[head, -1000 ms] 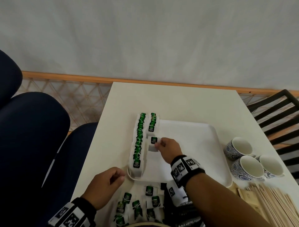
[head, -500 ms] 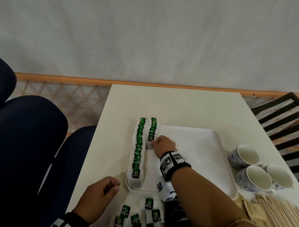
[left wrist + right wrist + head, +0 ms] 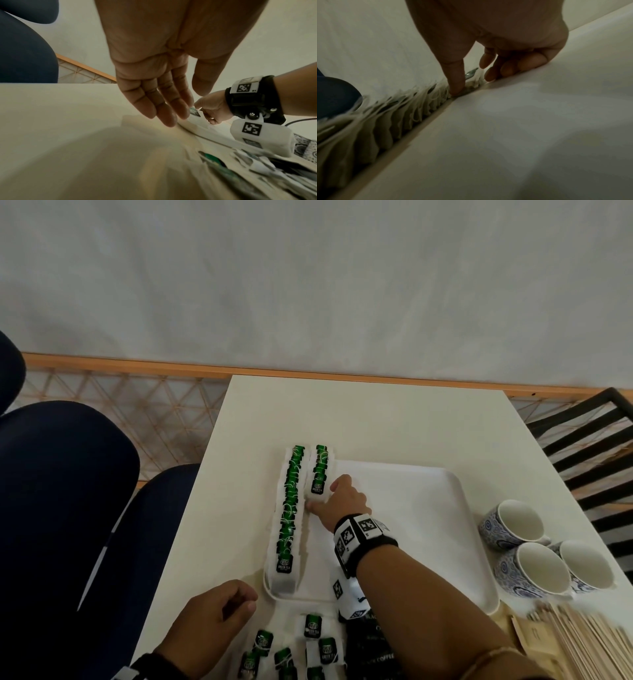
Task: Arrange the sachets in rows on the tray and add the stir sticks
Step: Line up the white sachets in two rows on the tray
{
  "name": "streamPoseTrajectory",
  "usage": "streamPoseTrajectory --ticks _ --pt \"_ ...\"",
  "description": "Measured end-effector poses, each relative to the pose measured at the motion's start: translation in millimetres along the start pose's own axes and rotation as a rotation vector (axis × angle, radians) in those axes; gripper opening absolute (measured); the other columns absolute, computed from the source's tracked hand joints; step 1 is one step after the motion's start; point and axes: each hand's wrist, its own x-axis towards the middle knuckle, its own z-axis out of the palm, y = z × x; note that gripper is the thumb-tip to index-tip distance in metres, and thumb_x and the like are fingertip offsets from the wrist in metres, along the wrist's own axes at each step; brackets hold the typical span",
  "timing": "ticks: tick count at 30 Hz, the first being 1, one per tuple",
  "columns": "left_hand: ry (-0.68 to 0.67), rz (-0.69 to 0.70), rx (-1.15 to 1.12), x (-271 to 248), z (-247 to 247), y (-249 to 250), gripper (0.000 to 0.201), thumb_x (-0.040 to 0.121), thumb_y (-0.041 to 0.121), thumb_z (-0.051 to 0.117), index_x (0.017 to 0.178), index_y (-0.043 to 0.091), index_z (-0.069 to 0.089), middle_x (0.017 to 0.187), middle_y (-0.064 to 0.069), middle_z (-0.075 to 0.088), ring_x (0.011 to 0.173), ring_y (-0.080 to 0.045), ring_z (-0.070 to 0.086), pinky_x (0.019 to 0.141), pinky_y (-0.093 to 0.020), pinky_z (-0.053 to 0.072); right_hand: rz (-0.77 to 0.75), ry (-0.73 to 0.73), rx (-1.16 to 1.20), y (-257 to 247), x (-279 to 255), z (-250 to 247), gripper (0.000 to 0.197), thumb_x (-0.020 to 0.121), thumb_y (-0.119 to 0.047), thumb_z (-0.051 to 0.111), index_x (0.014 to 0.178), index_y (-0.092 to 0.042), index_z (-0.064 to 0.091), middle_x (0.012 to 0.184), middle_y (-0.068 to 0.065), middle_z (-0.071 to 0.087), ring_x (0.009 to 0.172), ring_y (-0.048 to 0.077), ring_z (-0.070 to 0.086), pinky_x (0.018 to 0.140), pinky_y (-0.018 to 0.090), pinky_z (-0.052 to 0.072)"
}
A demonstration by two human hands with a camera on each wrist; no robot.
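Note:
A white tray (image 3: 418, 508) holds a long row of green tea sachets (image 3: 289, 515) along its left edge. A shorter second row (image 3: 319, 465) lies beside it. My right hand (image 3: 322, 496) is at the near end of the short row. Its thumb and curled fingers flank the nearest sachet (image 3: 317, 486). In the right wrist view the thumb (image 3: 456, 86) presses down on that sachet's edge. My left hand (image 3: 239, 606) rests empty on the table by the tray's near left corner, its fingers (image 3: 164, 108) relaxed. Wooden stir sticks (image 3: 589, 645) lie at the near right.
Loose green tea sachets (image 3: 311, 626) and a black coffee pack (image 3: 373, 645) lie at the table's front edge. Three blue-patterned cups (image 3: 527, 573) stand right of the tray. Dark blue chairs (image 3: 68, 491) are on the left, a black slatted chair (image 3: 599, 440) on the right.
My right hand carried a sachet from mid-tray to the near end of the short second row. The left hand stayed in place.

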Motion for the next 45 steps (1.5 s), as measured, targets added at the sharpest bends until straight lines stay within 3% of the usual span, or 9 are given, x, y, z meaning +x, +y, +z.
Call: streamPoseTrajectory --ticks 3,10,17,21,25,30,36,41,45 --pt "-0.014 -0.014 0.089 -3 -2 0 0.013 0.085 0.026 0.07 0.087 0.038 0.063 0.085 0.01 0.068 0.081 -0.003 0.062 0.075 -0.017 0.05 -0.017 -0.005 0.038 3 0 0 0.06 0.074 -0.058 0.073 0.111 -0.024 0.039 0.102 -0.001 0.049 0.105 0.026 0.051 0.094 0.045 0.045" --pt "-0.273 0.013 0.429 -20 -2 1 0.048 0.063 0.048 0.077 0.101 0.047 0.047 0.104 0.023 0.043 0.093 0.004 0.048 0.078 -0.012 0.042 -0.429 -0.139 -0.04 21 -53 -10 0.024 0.087 -0.04 0.067 0.092 -0.022 0.053 0.077 -0.011 0.054 0.071 0.006 0.052 0.062 0.017 0.039" --pt "-0.26 -0.064 0.532 -39 6 -2 0.068 0.062 0.056 0.075 0.11 0.038 0.03 0.108 0.015 0.04 0.1 -0.007 0.052 0.084 -0.026 0.048 -0.748 -0.488 -0.4 25 -124 18 0.028 0.091 -0.042 0.061 0.103 -0.018 0.07 0.1 0.0 0.072 0.091 0.016 0.065 0.085 0.031 0.052" --pt "-0.24 -0.075 0.582 -47 13 -7 0.049 0.074 0.056 0.063 0.101 0.032 0.031 0.1 0.011 0.039 0.089 -0.011 0.051 0.077 -0.026 0.046 -0.699 -0.475 -0.671 12 -134 45 0.046 0.091 -0.047 0.058 0.123 -0.013 0.059 0.118 0.01 0.063 0.109 0.029 0.059 0.09 0.04 0.05" --pt "-0.204 -0.062 0.646 -51 23 -11 0.042 0.082 0.053 0.059 0.097 0.031 0.027 0.093 0.009 0.032 0.076 -0.011 0.041 0.057 -0.019 0.032 -0.721 -0.458 -0.734 3 -142 58 0.036 0.089 -0.034 0.063 0.11 -0.006 0.057 0.108 0.015 0.062 0.099 0.033 0.062 0.072 0.037 0.047" --pt "-0.176 -0.044 0.702 -49 21 -7 0.036 0.084 0.047 0.058 0.074 0.033 0.026 0.095 0.004 0.034 0.077 -0.015 0.038 0.067 -0.025 0.032 -0.707 -0.459 -0.758 3 -146 63 0.021 0.089 -0.02 0.061 0.1 -0.003 0.066 0.105 0.017 0.063 0.096 0.034 0.063 0.073 0.038 0.051" --pt "-0.08 -0.112 0.588 -39 16 -11 0.026 0.07 0.048 0.066 0.072 0.03 0.048 0.086 0.011 0.046 0.079 -0.01 0.05 0.066 -0.022 0.043 -0.626 -0.43 -0.575 12 -141 60 0.034 0.093 -0.017 0.055 0.127 -0.015 0.05 0.127 0.01 0.054 0.114 0.031 0.057 0.092 0.04 0.048" --pt "0.052 -0.109 0.426 -38 8 -22 0.017 0.08 0.047 0.064 0.08 0.034 0.052 0.089 0.012 0.055 0.082 -0.007 0.056 0.07 -0.022 0.046 -0.633 -0.382 -0.509 11 -140 61 0.044 0.092 -0.047 0.052 0.127 -0.02 0.052 0.125 0.006 0.055 0.114 0.028 0.056 0.095 0.041 0.048" --pt "-0.049 -0.145 0.422 -48 11 -33 0.036 0.065 0.054 0.065 0.087 0.032 0.045 0.088 0.011 0.054 0.079 -0.008 0.054 0.067 -0.023 0.047 -0.792 -0.424 -0.63 12 -140 65 0.077 0.075 -0.063 0.068 0.136 -0.022 0.044 0.13 0.006 0.049 0.119 0.028 0.047 0.1 0.045 0.043"
